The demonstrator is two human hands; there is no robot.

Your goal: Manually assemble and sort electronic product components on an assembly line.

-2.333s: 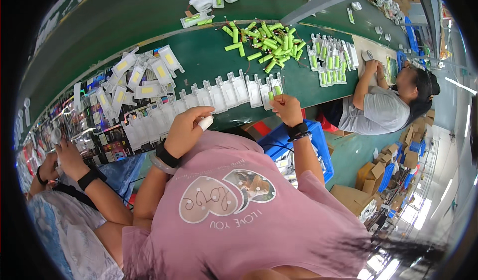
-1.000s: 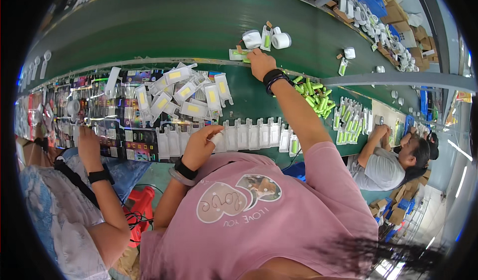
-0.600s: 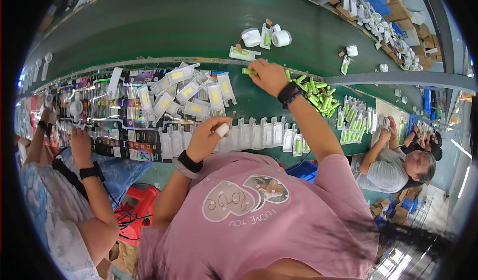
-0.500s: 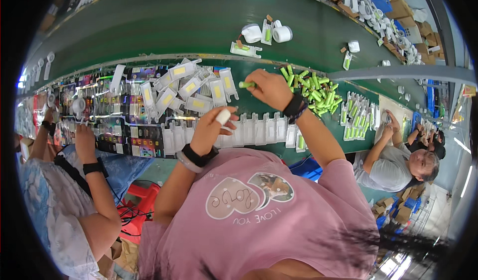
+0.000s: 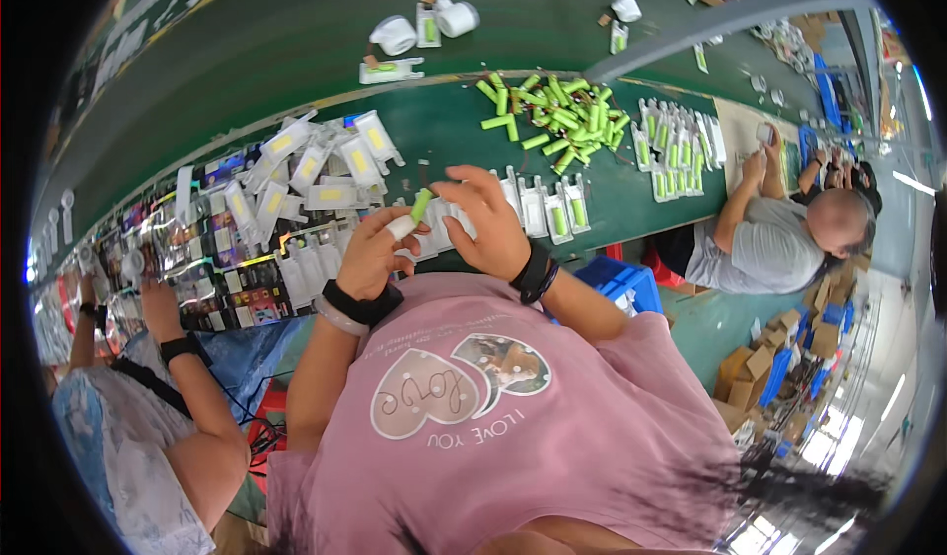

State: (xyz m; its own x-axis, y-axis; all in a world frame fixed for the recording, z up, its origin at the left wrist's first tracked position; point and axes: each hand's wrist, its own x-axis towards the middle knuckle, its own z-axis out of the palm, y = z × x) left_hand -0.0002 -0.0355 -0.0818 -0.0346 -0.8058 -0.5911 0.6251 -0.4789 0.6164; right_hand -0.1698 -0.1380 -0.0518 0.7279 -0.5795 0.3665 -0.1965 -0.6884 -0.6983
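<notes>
My left hand [image 5: 370, 251] is closed around a small white cylindrical piece [image 5: 401, 226] whose exact kind I cannot make out. A green cylindrical battery [image 5: 421, 206] stands tilted against the far end of that piece. Just right of the battery is my right hand [image 5: 490, 227], its thumb and fingers apart and the index fingertip close to the battery's upper end; whether it touches cannot be told. Beneath and beside both hands runs a row of clear-white plastic housings [image 5: 533, 210], a few at its right end holding green batteries.
A heap of green batteries [image 5: 567, 116] lies beyond my right hand. White housings with yellow panels [image 5: 360, 160] are piled left, over dark printed packages [image 5: 237, 289]. Filled housings [image 5: 676, 150] stand right. White lamp heads [image 5: 457, 17] rest on the green belt [image 5: 266, 42]. Co-workers sit either side.
My right hand has brought the battery from near the heap over to the white piece in my left hand, and its fingers have spread. The whole view has shifted.
</notes>
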